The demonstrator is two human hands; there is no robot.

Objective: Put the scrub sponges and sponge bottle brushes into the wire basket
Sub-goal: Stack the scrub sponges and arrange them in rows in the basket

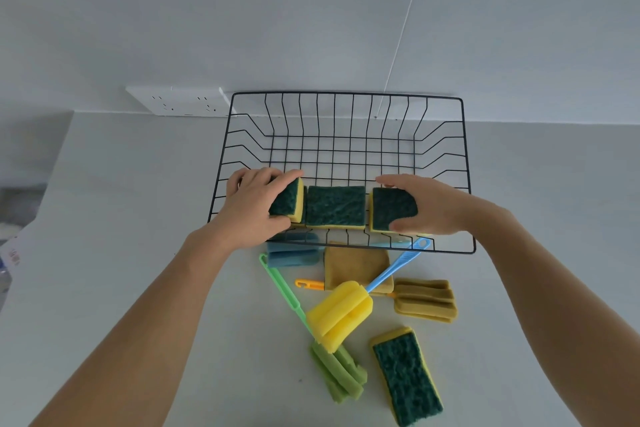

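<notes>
The black wire basket (346,121) stands on the white counter against the wall. Along its near side lie three green-and-yellow scrub sponges. My left hand (252,204) grips the left sponge (289,203); my right hand (436,206) grips the right sponge (393,208); the middle sponge (336,206) lies free between them. In front of the basket lie a fourth scrub sponge (407,378), a tan sponge (353,263), and bottle brushes: yellow head on a blue handle (341,314), green (337,371), tan with an orange handle (426,300), and blue (292,251).
A white double wall socket (180,102) sits left of the basket at the counter's back. A thin white cable (401,35) runs down the wall behind the basket. The counter's left edge drops off near some blurred items (10,253).
</notes>
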